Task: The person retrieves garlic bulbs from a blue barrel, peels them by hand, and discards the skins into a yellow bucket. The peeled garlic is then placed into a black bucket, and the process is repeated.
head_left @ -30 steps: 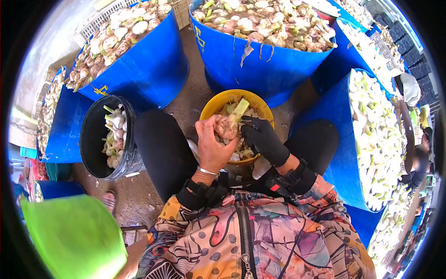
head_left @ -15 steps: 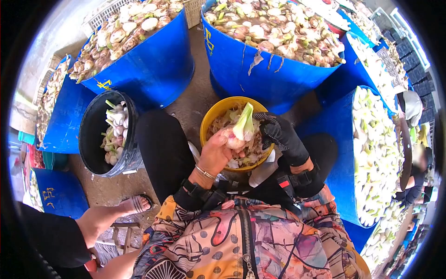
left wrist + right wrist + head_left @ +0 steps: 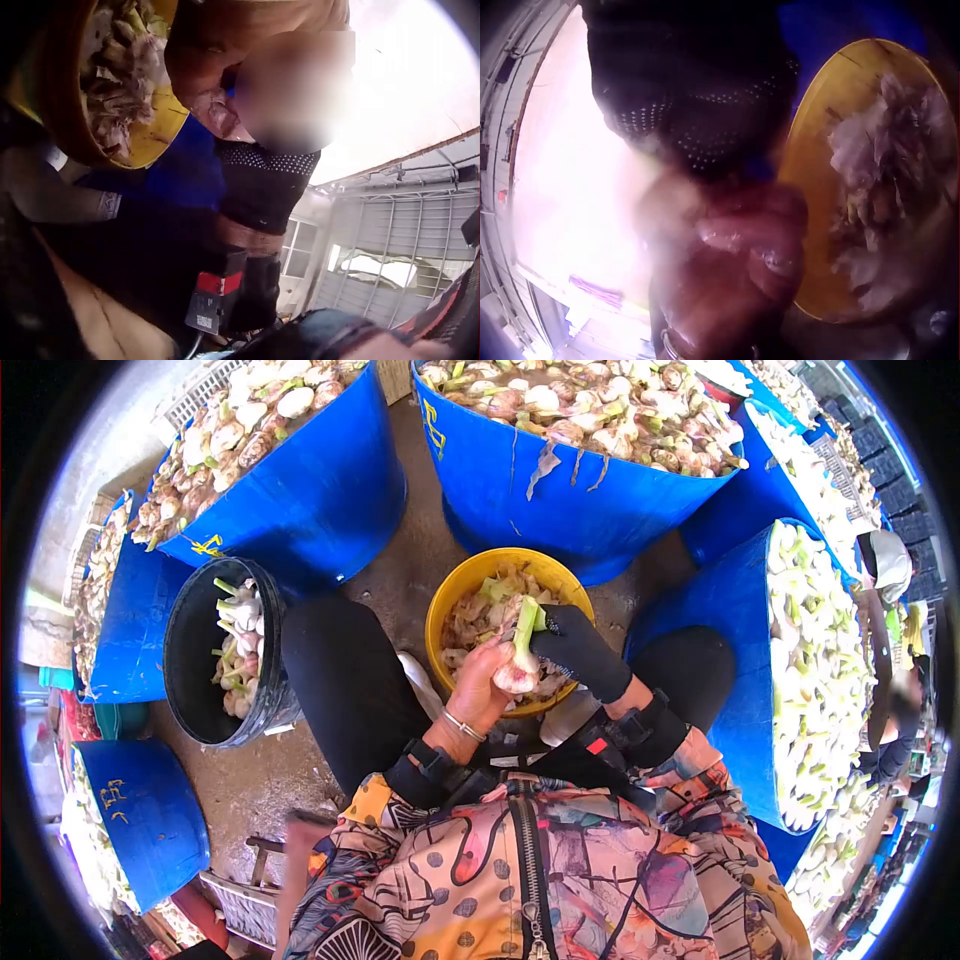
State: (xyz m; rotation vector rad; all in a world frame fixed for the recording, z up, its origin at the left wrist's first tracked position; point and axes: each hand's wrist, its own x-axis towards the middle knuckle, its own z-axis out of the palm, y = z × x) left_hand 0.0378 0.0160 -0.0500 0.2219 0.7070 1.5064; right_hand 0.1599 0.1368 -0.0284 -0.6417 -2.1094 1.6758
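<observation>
A garlic bulb with a thick green stem is held over the yellow bucket. The bare left hand grips the bulb from the left side. The right hand, in a black dotted glove, has its fingers curled round the stem just above the bulb. Peeled skins lie in the bucket under both hands. In the right wrist view the left hand is close below the gloved right hand; the bulb there is too blurred to make out.
A black bucket of garlic stands left of the knee. Large blue tubs heaped with garlic stand ahead, with another blue tub at the right. A small blue barrel and a low stool are at the lower left.
The garlic, upright in the left hand half a second ago, has tipped and moved lower, and the gloved hand has closed on its stem. The bystander's sandaled foot has left the lower-left floor.
</observation>
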